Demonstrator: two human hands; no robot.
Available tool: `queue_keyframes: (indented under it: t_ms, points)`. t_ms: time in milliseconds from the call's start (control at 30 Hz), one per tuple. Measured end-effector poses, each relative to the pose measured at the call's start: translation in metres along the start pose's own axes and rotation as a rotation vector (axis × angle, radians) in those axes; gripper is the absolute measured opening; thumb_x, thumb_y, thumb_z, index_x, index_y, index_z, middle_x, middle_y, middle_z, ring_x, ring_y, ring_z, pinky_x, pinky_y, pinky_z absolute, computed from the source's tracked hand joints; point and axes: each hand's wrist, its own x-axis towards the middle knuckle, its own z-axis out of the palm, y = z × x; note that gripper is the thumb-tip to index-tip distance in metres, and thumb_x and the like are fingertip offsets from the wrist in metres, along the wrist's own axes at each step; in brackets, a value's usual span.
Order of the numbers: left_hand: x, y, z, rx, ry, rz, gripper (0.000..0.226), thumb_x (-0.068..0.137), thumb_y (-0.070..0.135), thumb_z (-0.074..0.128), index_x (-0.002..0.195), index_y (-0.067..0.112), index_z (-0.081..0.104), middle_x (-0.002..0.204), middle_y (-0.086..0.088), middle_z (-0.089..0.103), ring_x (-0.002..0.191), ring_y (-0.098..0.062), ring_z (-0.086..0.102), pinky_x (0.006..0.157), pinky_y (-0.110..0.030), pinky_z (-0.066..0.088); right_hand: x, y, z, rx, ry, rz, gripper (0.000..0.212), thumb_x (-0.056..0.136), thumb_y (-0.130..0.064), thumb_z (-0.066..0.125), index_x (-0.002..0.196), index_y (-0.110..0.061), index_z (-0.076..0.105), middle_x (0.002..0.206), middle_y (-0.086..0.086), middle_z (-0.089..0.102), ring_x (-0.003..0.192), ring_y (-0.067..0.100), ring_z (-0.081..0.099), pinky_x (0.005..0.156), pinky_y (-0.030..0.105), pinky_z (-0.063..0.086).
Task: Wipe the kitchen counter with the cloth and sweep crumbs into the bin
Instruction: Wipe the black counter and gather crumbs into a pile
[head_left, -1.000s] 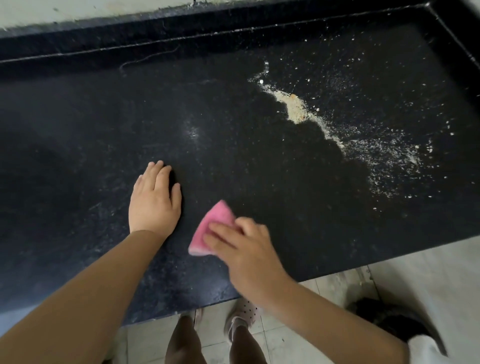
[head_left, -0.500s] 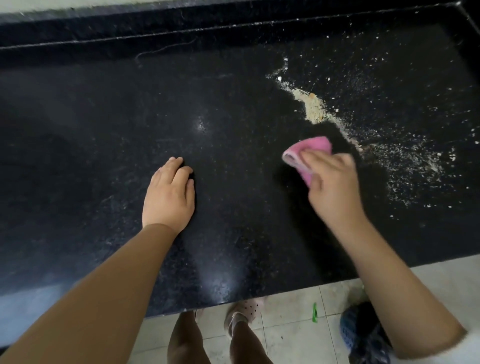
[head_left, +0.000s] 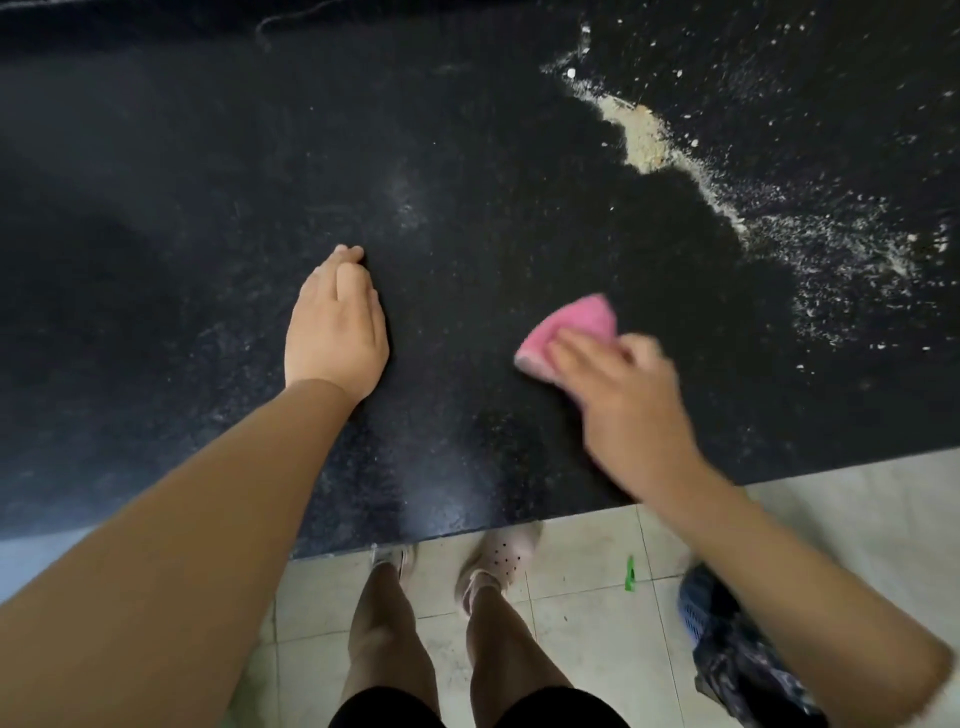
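Cloth (head_left: 571, 332), pink and folded, lies on the dark table (head_left: 156, 182) under the fingers of the right hand (head_left: 631, 410), which presses it down; the left hand (head_left: 335, 332) rests flat, holding nothing. Table around both hands looks wiped, whereas crumbs (head_left: 810, 244) beyond the right hand remain, so sweeping into the bin (head_left: 727, 644) appears not yet done.

right hand (head_left: 631, 410) is motion-blurred, can't really make out the fingers | it covers the near part of the pink cloth (head_left: 571, 325) | bin (head_left: 727, 644) on the floor mostly hidden behind the right forearm | crumbs (head_left: 810, 223) run off the top and right edges
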Motion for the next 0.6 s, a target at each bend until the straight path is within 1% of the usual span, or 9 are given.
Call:
queue_keyframes:
  t_ms: [100,167,200,267,367,400,467,533,600]
  points:
    - [0.000,-0.001,0.000,-0.010,-0.002,-0.004,0.018,0.093,0.001,0.037,0.093,-0.009,0.052,0.132,-0.025,0.045,0.130,-0.037,0.034,0.107,-0.041,0.029,0.033,0.064,-0.014,-0.052,0.045,0.310,0.052,0.077,-0.012,0.025,0.117,-0.014,0.059,0.119,0.007,0.062,0.086,0.035,0.048,0.073,0.035,0.036]
    - [0.001,-0.002,0.002,0.000,-0.004,0.012,0.016,0.093,-0.001,0.039,0.092,-0.008,0.053,0.133,-0.025,0.045,0.129,-0.038,0.035,0.106,-0.042,0.028,0.047,0.080,-0.020,-0.047,0.077,0.386,0.048,0.081,-0.004,0.031,0.123,-0.008,0.055,0.122,0.010,0.059,0.093,0.035,0.043,0.077,0.032,0.030]
    - [0.001,-0.002,0.002,0.000,-0.014,0.017,0.016,0.093,-0.001,0.039,0.091,-0.008,0.053,0.134,-0.025,0.044,0.130,-0.038,0.034,0.106,-0.041,0.027,0.053,0.074,-0.021,-0.029,0.111,0.357,0.047,0.081,-0.001,0.033,0.123,-0.006,0.055,0.122,0.011,0.059,0.092,0.036,0.044,0.076,0.029,0.027]
    - [0.002,-0.002,0.000,-0.033,-0.021,-0.005,0.018,0.094,0.002,0.038,0.094,-0.006,0.053,0.137,-0.019,0.043,0.132,-0.031,0.031,0.106,-0.035,0.026,0.065,0.040,-0.017,0.015,0.163,0.200,0.046,0.075,-0.001,0.036,0.114,-0.003,0.060,0.117,0.011,0.063,0.084,0.037,0.051,0.069,0.028,0.024]
    - [0.009,-0.001,-0.010,-0.128,0.006,-0.130,0.020,0.096,0.010,0.036,0.104,-0.001,0.051,0.132,-0.010,0.047,0.126,-0.021,0.038,0.097,-0.024,0.029,0.075,-0.015,0.006,0.121,0.169,-0.100,0.039,0.073,-0.003,0.040,0.102,-0.007,0.066,0.107,0.007,0.068,0.077,0.034,0.053,0.064,0.032,0.043]
    - [0.011,-0.002,-0.013,-0.131,0.021,-0.142,0.021,0.096,0.012,0.036,0.104,0.000,0.051,0.127,-0.011,0.050,0.120,-0.021,0.043,0.091,-0.023,0.030,0.076,-0.031,0.013,0.124,0.155,-0.200,0.039,0.073,-0.004,0.041,0.100,-0.008,0.068,0.106,0.006,0.068,0.080,0.031,0.050,0.061,0.033,0.046]
    - [0.016,-0.007,-0.021,-0.116,0.036,-0.122,0.019,0.095,0.013,0.039,0.101,0.000,0.052,0.120,-0.012,0.053,0.112,-0.024,0.047,0.086,-0.026,0.033,0.082,-0.044,0.025,0.079,0.099,-0.351,0.041,0.075,-0.008,0.036,0.100,-0.008,0.069,0.106,0.005,0.069,0.085,0.028,0.043,0.058,0.032,0.045]
    - [0.018,-0.014,-0.026,-0.077,0.039,-0.095,0.018,0.094,0.014,0.043,0.097,0.000,0.054,0.115,-0.013,0.056,0.110,-0.026,0.049,0.085,-0.030,0.036,0.098,-0.024,0.025,0.028,0.061,-0.339,0.041,0.078,-0.012,0.036,0.104,-0.011,0.067,0.106,0.003,0.069,0.081,0.030,0.050,0.059,0.033,0.046]
    - [0.019,-0.024,-0.031,-0.055,0.044,-0.094,0.016,0.092,0.014,0.049,0.090,0.000,0.055,0.110,-0.013,0.058,0.108,-0.027,0.051,0.082,-0.031,0.038,0.121,0.016,0.020,-0.025,0.037,-0.122,0.042,0.082,-0.010,0.036,0.114,-0.014,0.063,0.115,0.004,0.065,0.086,0.036,0.053,0.070,0.038,0.045]
